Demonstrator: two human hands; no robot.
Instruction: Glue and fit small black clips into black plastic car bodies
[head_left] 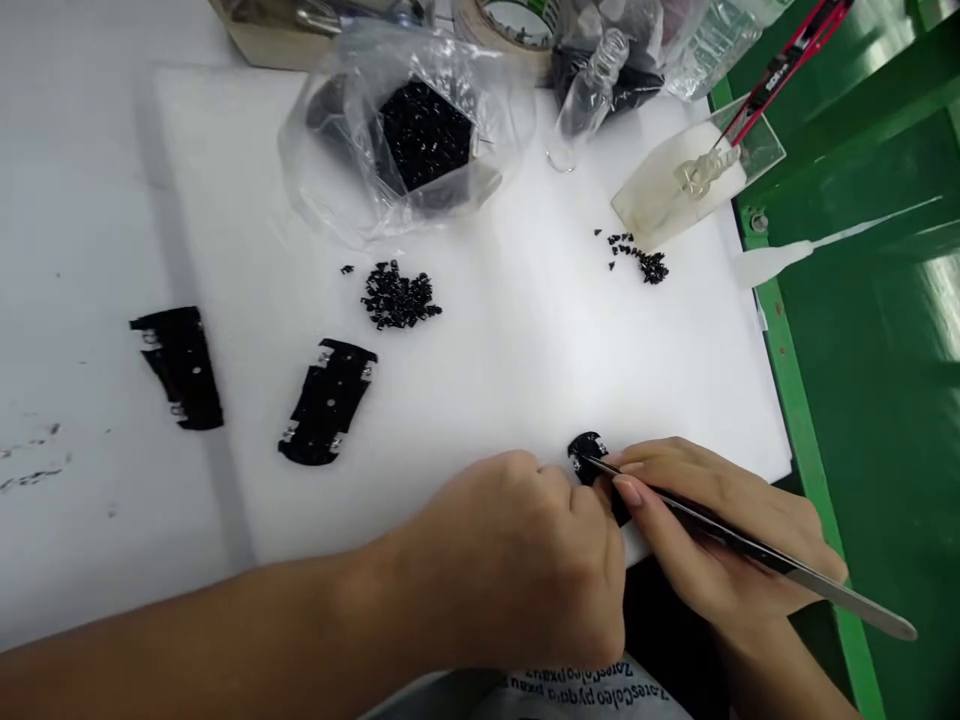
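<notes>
My right hand (720,520) is closed around dark tweezers (757,550), their tip touching a small black plate (587,452) near the table's front edge. My left hand (525,560) is curled beside that plate, its back to the camera; its fingertips and whatever they hold are hidden. Part of the plate lies behind the hands. Two similar black plates with silvery notches rest farther left, one tilted on the white sheet (328,402) and one at its left border (184,367). A pile of tiny black parts (400,296) lies above them.
A clear plastic bag (330,190) of black parts stands at the back. Near the right edge are a smaller black pile (652,267), a clear holder (675,185) with a red-and-black tool (787,70), and a white nozzle (772,263). A tape roll (472,25) sits behind.
</notes>
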